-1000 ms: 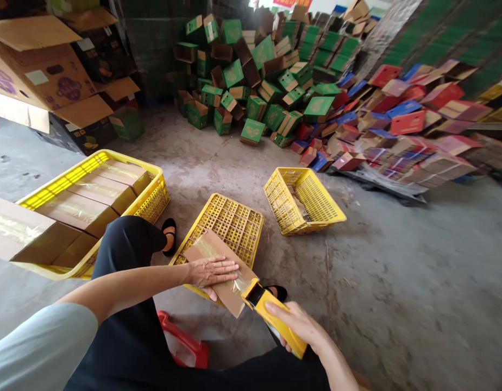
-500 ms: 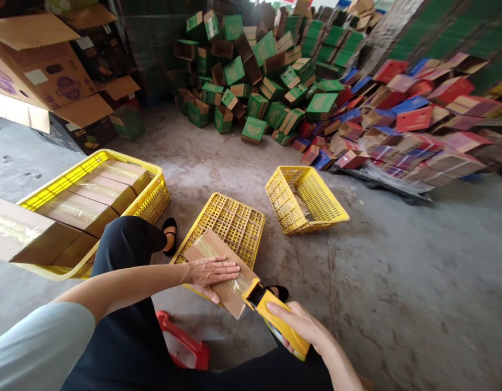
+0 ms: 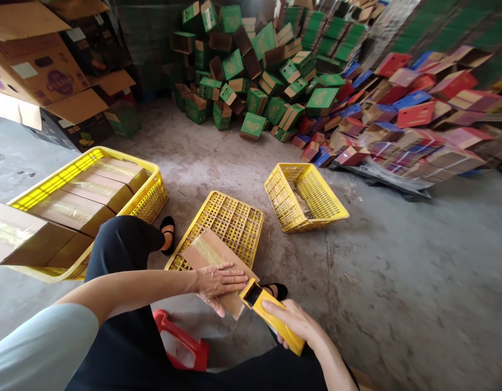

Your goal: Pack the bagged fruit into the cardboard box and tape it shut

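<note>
A flat-topped cardboard box (image 3: 207, 250) lies on an upturned yellow crate (image 3: 234, 217), a strip of clear tape running along its top. Fingers stretched out, my left hand (image 3: 220, 281) presses flat on the box near its lower right end. My right hand (image 3: 289, 320) is wrapped round a yellow tape dispenser (image 3: 271, 312). The dispenser's head is at the box's right end, close to my left fingertips. Whether it touches the cardboard is hard to tell.
At left, a large yellow crate (image 3: 153, 176) holds several taped boxes (image 3: 94, 187). Another yellow crate (image 3: 322, 190) stands ahead. Heaps of green boxes (image 3: 255, 103) and red and blue boxes (image 3: 416, 114) lie beyond. A red stool (image 3: 200, 353) is beneath me.
My left hand has slid along the box toward its right end. The dispenser, in my right hand, has shifted slightly left, staying by that end.
</note>
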A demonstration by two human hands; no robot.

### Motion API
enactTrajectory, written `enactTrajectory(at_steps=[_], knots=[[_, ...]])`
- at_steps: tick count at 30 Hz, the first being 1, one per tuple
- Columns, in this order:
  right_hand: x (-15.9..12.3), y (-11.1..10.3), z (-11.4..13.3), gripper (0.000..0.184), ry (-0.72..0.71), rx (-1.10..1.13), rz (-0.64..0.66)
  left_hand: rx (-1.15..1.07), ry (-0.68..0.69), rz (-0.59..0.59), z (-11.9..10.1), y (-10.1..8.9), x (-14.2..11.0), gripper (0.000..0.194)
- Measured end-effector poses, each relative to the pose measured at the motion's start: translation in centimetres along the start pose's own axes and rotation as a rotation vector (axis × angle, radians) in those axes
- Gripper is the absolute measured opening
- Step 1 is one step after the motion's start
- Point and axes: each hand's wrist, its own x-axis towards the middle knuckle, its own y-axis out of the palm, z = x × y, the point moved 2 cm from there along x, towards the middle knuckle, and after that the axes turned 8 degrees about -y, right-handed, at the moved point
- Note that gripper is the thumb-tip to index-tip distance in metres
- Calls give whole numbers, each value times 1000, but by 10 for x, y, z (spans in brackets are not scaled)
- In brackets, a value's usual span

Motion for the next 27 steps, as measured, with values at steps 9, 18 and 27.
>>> enactTrajectory(at_steps=[9, 18, 27], knots=[[-19, 2, 6, 51, -26, 11, -1, -121, -11, 55, 6, 4, 2, 99], [-34, 2, -6, 50, -1, 9, -36, -101, -4, 41, 5, 9, 1, 102], [-21, 4, -10, 51, 3, -12, -17, -7, 27, 13, -18, 11, 11, 100]])
